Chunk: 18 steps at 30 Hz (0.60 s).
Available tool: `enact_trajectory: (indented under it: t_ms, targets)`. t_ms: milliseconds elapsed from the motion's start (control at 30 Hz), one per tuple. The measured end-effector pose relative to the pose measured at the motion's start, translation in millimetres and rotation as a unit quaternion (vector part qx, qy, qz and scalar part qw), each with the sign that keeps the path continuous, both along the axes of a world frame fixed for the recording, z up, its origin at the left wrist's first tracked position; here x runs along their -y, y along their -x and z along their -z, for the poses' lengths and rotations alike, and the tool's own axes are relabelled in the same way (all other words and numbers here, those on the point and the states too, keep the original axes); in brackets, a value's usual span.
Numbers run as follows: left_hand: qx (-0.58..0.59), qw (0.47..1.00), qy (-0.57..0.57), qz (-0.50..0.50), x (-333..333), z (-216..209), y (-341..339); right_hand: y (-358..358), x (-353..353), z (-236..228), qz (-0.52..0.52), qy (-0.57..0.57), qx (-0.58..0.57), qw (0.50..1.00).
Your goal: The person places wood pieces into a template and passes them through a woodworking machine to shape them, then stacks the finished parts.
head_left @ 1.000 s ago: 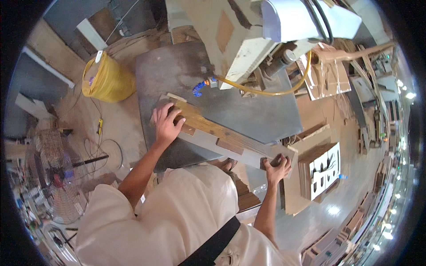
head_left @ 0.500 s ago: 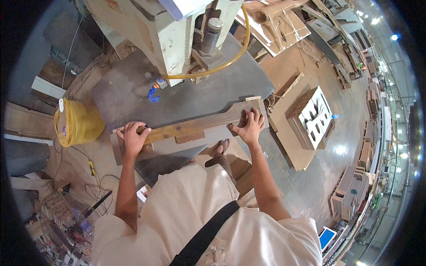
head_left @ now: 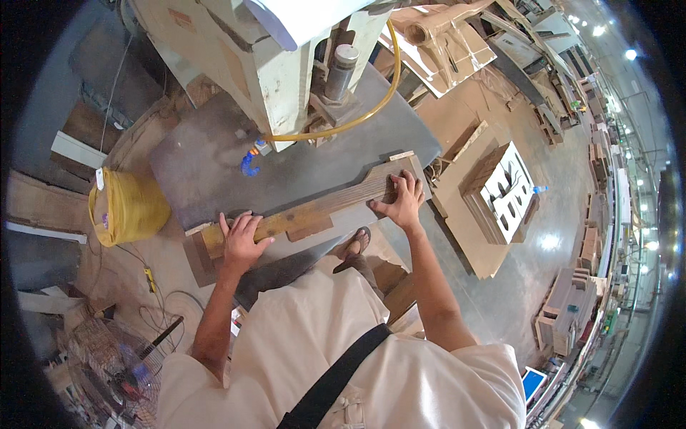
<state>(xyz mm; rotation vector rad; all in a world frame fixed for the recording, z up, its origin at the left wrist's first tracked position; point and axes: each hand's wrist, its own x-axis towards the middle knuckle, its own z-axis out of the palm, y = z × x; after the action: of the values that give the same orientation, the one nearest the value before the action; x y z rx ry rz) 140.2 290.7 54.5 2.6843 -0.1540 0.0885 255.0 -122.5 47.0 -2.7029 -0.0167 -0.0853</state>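
A long, shaped brown wooden board (head_left: 336, 204) lies on a grey flat panel (head_left: 357, 217) that has small wooden strips at its ends. Both rest along the near edge of a dark grey machine table (head_left: 196, 154). My left hand (head_left: 244, 244) lies on the board near its left end, fingers spread and thumb out to the side. At the wider right end, my right hand (head_left: 404, 204) grips the board with bent fingers and thumb. Beyond the board, a blue segmented nozzle (head_left: 249, 163) points down at the table.
The pale machine column (head_left: 264, 79) rises behind the table, with a yellow hose (head_left: 382, 96) curving from it. A yellow sack-like bin (head_left: 132, 207) stands left, a fan (head_left: 114, 365) lower left. To the right, stacked panels with a white cut-out template (head_left: 507, 193) sit on cardboard.
My left hand has left the board's left end and shifted right along it, its fingers now spread. The board's left end has swung slightly toward me. My right hand stays in place.
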Motion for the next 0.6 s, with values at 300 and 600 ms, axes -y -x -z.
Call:
enact_trajectory:
  t_ms: [300,600]
  targets:
    - [0.224,0.968,-0.115,-0.02,12.6,-14.7,8.1,-13.4,-12.2,-4.9,0.074,-0.357,0.094,0.926]
    - [0.312,0.94,-0.141,-0.012,2.2,-22.1,16.4,-6.2,-28.0,-30.0,0.163,-0.282,0.135,0.936]
